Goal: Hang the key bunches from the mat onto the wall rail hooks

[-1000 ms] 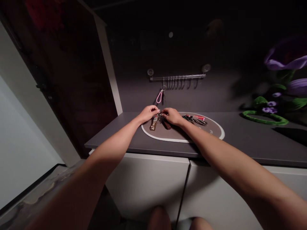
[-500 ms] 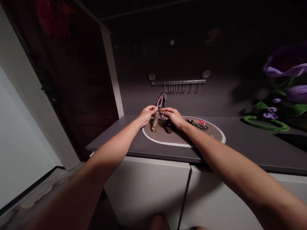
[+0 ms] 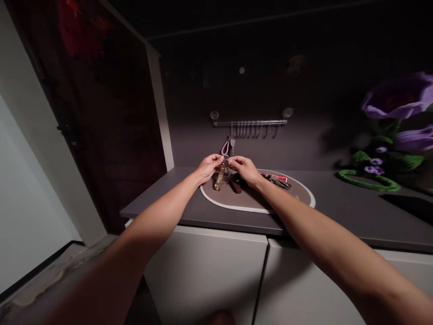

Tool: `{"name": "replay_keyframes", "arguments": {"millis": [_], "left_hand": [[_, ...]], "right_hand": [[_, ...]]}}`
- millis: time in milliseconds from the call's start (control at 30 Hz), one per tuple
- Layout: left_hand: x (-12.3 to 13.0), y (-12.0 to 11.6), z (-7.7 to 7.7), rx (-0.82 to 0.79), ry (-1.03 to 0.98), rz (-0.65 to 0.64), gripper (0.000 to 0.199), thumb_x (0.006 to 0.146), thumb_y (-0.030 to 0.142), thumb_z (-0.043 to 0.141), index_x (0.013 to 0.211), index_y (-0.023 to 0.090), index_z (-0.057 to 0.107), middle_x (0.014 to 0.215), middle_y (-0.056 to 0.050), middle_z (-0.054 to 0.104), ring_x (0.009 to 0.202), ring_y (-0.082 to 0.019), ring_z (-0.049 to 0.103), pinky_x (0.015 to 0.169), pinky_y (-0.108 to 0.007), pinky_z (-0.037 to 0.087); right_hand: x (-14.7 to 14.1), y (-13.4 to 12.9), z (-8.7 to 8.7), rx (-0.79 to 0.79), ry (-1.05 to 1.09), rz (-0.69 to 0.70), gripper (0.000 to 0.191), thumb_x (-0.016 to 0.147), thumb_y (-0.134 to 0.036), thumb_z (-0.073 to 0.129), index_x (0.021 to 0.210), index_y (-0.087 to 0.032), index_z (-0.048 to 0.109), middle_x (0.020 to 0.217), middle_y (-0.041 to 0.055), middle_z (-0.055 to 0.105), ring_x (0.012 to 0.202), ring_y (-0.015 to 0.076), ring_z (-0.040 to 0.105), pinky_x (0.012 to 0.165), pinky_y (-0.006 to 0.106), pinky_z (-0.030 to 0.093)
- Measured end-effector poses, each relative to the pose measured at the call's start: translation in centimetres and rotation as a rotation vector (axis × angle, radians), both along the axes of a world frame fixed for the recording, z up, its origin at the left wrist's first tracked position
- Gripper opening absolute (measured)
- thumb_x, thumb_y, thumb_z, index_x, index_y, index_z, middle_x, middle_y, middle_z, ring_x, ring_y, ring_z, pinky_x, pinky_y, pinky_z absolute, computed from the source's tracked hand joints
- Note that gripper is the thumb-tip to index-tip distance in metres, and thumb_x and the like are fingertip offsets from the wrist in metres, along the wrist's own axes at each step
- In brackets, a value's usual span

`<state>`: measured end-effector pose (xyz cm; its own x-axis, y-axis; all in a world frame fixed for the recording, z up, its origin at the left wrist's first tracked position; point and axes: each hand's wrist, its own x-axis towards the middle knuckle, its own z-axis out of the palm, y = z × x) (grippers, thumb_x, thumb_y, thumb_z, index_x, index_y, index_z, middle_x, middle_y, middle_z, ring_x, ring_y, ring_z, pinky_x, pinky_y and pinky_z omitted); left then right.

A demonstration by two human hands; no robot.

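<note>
Above the oval mat (image 3: 233, 208), my left hand (image 3: 209, 168) pinches a key ring (image 3: 226, 158). A brown tag with lettering (image 3: 219, 178) dangles below it. My right hand (image 3: 245, 170) is closed at the ring's right side, its fingertips against small metal pieces; which piece it pinches is too small to tell. A pink loop (image 3: 225, 147) and a round key (image 3: 232, 142) hang from the clear hook rail (image 3: 252, 123) just behind my hands. On the mat, a dark red-brown piece (image 3: 237, 187) lies under my right hand.
Cords (image 3: 278, 181) and a red packet (image 3: 279, 178) lie on the mat's right part. Purple flowers (image 3: 399, 101) with a green ring base (image 3: 368, 181) stand on the grey counter (image 3: 331, 212) at right. A dark door (image 3: 111, 113) is at left.
The view has tilted up slightly, so the scene sits lower. My right fingertips have closed in at the ring, and the brown tag has turned a little.
</note>
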<state>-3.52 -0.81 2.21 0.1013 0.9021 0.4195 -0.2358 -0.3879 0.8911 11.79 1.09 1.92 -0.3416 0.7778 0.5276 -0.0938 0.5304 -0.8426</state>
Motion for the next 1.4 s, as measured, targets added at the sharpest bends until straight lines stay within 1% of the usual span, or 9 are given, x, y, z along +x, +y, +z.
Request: {"name": "replay_keyframes", "arguments": {"millis": [300, 467, 600, 700, 833, 1000, 1067, 1200, 1400], "left_hand": [[0.1, 0.2, -0.3, 0.032, -0.007, -0.041, 0.03, 0.064, 0.037, 0.069, 0.077, 0.014, 0.054, 0.071, 0.003, 0.054, 0.063, -0.006, 0.051, 0.062, -0.02, 0.042], [0.3, -0.1, -0.1, 0.029, -0.036, -0.042, 0.033, 0.062, 0.037, 0.07, 0.079, 0.014, 0.053, 0.071, 0.002, 0.055, 0.064, -0.007, 0.052, 0.062, -0.021, 0.043], [0.4, -0.1, -0.1, 0.01, 0.005, 0.011, 0.035, 0.063, 0.04, 0.068, 0.08, 0.015, 0.053, 0.072, 0.001, 0.056, 0.065, -0.008, 0.053, 0.059, -0.021, 0.041], [0.5, 0.1, -0.3, 0.032, 0.117, 0.118, 0.029, 0.069, 0.041, 0.061, 0.078, 0.014, 0.053, 0.07, 0.0, 0.056, 0.06, -0.008, 0.05, 0.055, -0.02, 0.038], [0.7, 0.1, -0.5, 0.131, 0.367, 0.3, 0.024, 0.079, 0.036, 0.046, 0.074, 0.014, 0.053, 0.061, 0.001, 0.051, 0.054, -0.008, 0.045, 0.053, -0.02, 0.035], [0.7, 0.0, -0.6, 0.29, 0.716, 0.477, 0.026, 0.082, 0.032, 0.038, 0.072, 0.015, 0.055, 0.06, 0.001, 0.053, 0.056, -0.01, 0.046, 0.056, -0.022, 0.034], [0.6, 0.1, -0.8, 0.34, 0.799, 0.511, 0.026, 0.083, 0.03, 0.037, 0.072, 0.015, 0.055, 0.062, 0.0, 0.055, 0.059, -0.011, 0.048, 0.059, -0.023, 0.034], [0.5, 0.5, -1.0, 0.397, 0.86, 0.536, 0.026, 0.084, 0.028, 0.036, 0.07, 0.016, 0.055, 0.065, -0.001, 0.056, 0.065, -0.012, 0.05, 0.063, -0.024, 0.035], [0.4, 1.0, -1.4, 0.407, 0.882, 0.558, 0.028, 0.084, 0.027, 0.036, 0.065, 0.016, 0.053, 0.064, -0.001, 0.056, 0.065, -0.013, 0.049, 0.064, -0.024, 0.034]], "right_hand": [[0.1, -0.7, 0.4, -0.048, 0.051, 0.019, 0.029, 0.065, -0.042, 0.065, 0.08, -0.017, 0.061, 0.081, 0.0008, 0.062, 0.079, 0.0111, 0.056, 0.084, 0.028, 0.044], [0.3, -0.8, 0.8, -0.069, 0.091, 0.023, 0.029, 0.064, -0.041, 0.065, 0.079, -0.017, 0.059, 0.079, -0.0005, 0.061, 0.076, 0.0095, 0.055, 0.08, 0.026, 0.044], [0.4, -1.0, 1.0, -0.092, 0.127, 0.015, 0.03, 0.063, -0.042, 0.066, 0.078, -0.017, 0.058, 0.077, -0.0012, 0.06, 0.072, 0.0087, 0.054, 0.075, 0.024, 0.045], [0.6, -0.9, 1.3, -0.114, 0.146, -0.008, 0.031, 0.063, -0.043, 0.065, 0.078, -0.017, 0.056, 0.079, -0.0007, 0.06, 0.071, 0.0085, 0.054, 0.071, 0.024, 0.045], [1.0, -0.4, 2.3, -0.141, 0.183, -0.047, 0.031, 0.064, -0.043, 0.065, 0.077, -0.017, 0.054, 0.077, 0.0009, 0.061, 0.067, 0.009, 0.056, 0.066, 0.024, 0.046], [1.8, 1.1, 3.9, -0.185, 0.21, -0.079, 0.023, 0.069, -0.035, 0.064, 0.073, -0.017, 0.051, 0.07, 0.0017, 0.063, 0.062, 0.0107, 0.059, 0.061, 0.024, 0.047], [2.0, 1.7, 4.5, -0.202, 0.211, -0.12, 0.015, 0.072, -0.028, 0.061, 0.073, -0.017, 0.051, 0.068, 0.0016, 0.063, 0.06, 0.0105, 0.059, 0.06, 0.025, 0.048], [2.1, 3.0, 5.9, -0.216, 0.207, -0.192, 0.006, 0.077, -0.02, 0.053, 0.073, -0.016, 0.051, 0.064, 0.0016, 0.062, 0.055, 0.0098, 0.058, 0.057, 0.024, 0.048], [0.8, 4.4, 7.6, -0.22, 0.22, -0.235, 0.01, 0.078, -0.012, 0.047, 0.069, -0.015, 0.052, 0.058, 0.0007, 0.06, 0.049, 0.0081, 0.055, 0.054, 0.022, 0.047]]}}
